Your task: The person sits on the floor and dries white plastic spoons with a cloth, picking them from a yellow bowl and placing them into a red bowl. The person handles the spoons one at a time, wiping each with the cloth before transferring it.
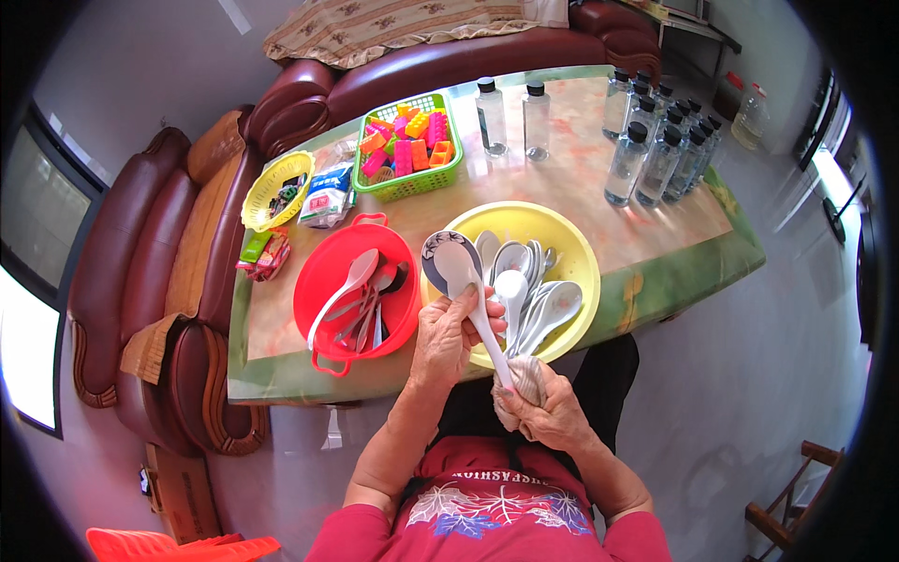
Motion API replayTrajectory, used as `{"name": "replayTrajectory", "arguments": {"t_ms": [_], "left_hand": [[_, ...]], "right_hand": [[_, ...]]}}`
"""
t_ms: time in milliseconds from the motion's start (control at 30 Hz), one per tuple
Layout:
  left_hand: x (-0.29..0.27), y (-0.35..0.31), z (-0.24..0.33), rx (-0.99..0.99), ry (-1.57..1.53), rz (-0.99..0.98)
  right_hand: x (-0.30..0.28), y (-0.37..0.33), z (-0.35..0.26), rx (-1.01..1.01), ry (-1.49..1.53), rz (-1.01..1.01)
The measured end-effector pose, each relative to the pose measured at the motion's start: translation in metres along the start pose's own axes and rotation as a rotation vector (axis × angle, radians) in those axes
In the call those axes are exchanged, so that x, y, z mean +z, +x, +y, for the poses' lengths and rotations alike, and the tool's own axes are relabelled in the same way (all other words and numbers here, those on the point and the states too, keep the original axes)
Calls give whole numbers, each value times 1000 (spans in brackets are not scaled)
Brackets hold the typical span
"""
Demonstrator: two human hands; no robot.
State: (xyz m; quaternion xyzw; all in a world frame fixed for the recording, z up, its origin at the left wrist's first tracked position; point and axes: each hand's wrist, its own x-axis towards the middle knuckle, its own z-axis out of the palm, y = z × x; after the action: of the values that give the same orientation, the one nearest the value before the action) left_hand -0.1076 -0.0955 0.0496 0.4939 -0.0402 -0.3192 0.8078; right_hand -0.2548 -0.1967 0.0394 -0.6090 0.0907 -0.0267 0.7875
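one spoon (487,335) in left hand (448,335)

Head-worn fisheye view, steeply down over the hands (443,339).

Brightly daylit, with a glaring white window (26,328) at far left; desk (670,234) and floor (712,375) shine; curved, black-rimmed edges seem slightly soft.

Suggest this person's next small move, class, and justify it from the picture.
Probably slide the cloth up the long-handled spoon: the right hand holds the cloth at the spoon's lower end, while the left hand grips it higher, leaving a bare stretch between.
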Motion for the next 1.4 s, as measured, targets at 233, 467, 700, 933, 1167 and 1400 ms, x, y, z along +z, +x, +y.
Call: {"name": "replayTrajectory", "arguments": {"t_ms": [233,467,700,933,1167,1400], "left_hand": [[-18,1,15,113,-53,174],[4,3,-9,148,-117,89],[-1,0,1,135,-136,136],[-9,-2,10,97,-101,162],[-22,-6,40,218,-202,226],[5,-38,6,-159,-194,-91]], "right_hand": [[-35,-25,-13,-230,-247,111],[2,34,-37,-763,-1235,322],[12,24,-2,-764,-1433,311],[6,10,18,-832,-1306,304],[-11,-6,22,-698,-729,133],[-16,14,-36,-642,-589,277]]}}
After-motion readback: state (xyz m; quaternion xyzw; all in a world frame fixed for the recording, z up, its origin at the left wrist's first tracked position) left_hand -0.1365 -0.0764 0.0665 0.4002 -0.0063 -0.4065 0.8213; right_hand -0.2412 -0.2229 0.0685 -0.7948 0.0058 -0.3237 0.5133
